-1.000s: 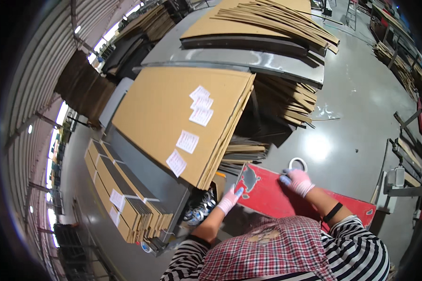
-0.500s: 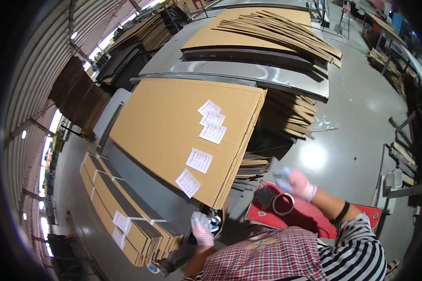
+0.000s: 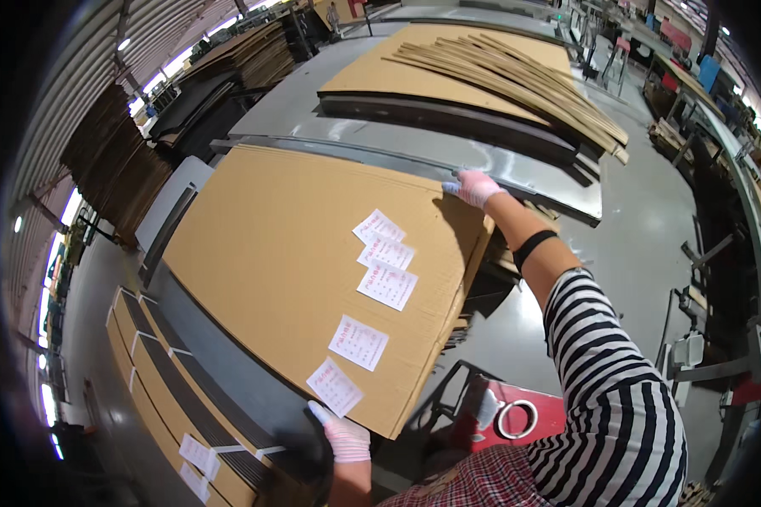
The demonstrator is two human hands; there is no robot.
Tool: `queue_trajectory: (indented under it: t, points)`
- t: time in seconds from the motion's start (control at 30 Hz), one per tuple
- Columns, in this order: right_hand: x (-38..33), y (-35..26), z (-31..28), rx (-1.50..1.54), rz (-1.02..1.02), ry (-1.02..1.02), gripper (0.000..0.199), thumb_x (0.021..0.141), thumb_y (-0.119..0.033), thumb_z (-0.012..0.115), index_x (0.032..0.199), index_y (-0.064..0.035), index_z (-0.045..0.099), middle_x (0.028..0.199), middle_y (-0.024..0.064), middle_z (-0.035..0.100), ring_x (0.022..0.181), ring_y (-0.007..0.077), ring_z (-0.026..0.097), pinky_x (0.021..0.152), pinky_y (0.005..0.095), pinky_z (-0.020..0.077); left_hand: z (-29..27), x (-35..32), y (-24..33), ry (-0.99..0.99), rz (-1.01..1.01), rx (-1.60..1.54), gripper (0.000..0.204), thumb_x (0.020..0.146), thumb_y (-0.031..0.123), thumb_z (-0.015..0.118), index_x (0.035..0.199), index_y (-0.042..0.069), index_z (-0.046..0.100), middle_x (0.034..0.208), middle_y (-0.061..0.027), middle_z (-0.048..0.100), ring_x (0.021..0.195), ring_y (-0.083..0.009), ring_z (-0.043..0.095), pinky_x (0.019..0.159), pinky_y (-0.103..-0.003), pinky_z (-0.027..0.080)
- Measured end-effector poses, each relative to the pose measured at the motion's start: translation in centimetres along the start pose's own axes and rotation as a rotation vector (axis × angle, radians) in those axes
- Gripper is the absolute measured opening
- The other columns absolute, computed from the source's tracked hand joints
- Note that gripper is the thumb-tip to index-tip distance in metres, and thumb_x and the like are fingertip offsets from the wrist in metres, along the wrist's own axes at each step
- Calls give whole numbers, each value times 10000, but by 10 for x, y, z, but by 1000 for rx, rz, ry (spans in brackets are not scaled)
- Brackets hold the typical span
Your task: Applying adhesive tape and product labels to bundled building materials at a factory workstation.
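A large flat cardboard sheet (image 3: 271,245) lies before me, with several white paper labels (image 3: 386,284) near its right end. My right hand (image 3: 475,188), in a pink and white glove with bluish fingertips, is at the far right corner, its fingers closed over the edge. At the near edge, beside the lowest label, my left hand (image 3: 347,438) touches the cardboard with its fingers stretched out. Its glove is alike. Some left fingers are hidden. A roll of tape (image 3: 517,419) rests on a red surface (image 3: 545,411) at the lower right.
Strapped long cardboard packs (image 3: 177,380) stand at the left. Beyond my sheet, a metal table (image 3: 296,118) carries more cardboard (image 3: 372,72) topped with several long strips (image 3: 516,80). Brown stacked sheets (image 3: 114,165) stand far left. Metal frames (image 3: 723,241) line the right side.
My right hand has gone from above the red surface, near the tape, to the cardboard's far right corner. My left hand has come up against the near edge. The view has shifted.
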State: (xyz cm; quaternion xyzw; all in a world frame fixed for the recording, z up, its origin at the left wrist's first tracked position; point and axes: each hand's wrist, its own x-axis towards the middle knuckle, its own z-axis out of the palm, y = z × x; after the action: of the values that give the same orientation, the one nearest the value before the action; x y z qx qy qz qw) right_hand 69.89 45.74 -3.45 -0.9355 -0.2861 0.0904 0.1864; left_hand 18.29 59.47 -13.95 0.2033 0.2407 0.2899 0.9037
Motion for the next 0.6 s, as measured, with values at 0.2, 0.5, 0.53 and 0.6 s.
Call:
queue_trajectory:
  t: [0.2, 0.5, 0.53, 0.6]
  points:
    - [56, 13, 28, 22, -50, -221, 623, 935, -599, 458, 1138, -53, 679, 1121, 198, 670, 1059, 394, 608, 910, 417, 475, 43, -12, 6, 75, 11, 170, 815, 935, 708, 306, 1532, 156, 237, 1568, -70, 274, 1424, -297, 269, 1164, -478, 220]
    - [53, 24, 39, 90, -28, -124, 509, 920, -487, 550, 1192, -67, 644, 1131, 171, 672, 1074, 351, 619, 931, 403, 481, 51, -6, -2, 336, 6, 372, 598, 979, 585, 395, 1351, 124, 473, 1281, -28, 548, 1209, -226, 489, 1089, -443, 346]
    - [52, 23, 41, 129, -17, -75, 459, 922, -447, 568, 1180, -75, 647, 1119, 166, 676, 1063, 347, 622, 922, 401, 484, 48, -6, 0, 331, 10, 379, 598, 979, 585, 395, 1351, 124, 473, 1281, -28, 548, 1209, -226, 489, 1089, -443, 346]
    - [49, 21, 43, 161, -58, -58, 421, 923, -414, 578, 1166, -78, 649, 1110, 164, 677, 1056, 346, 624, 912, 402, 485, 37, -4, 2, 354, -13, 396, 626, 979, 580, 399, 1392, 112, 451, 1342, -59, 517, 1246, -252, 474, 1084, -440, 353]
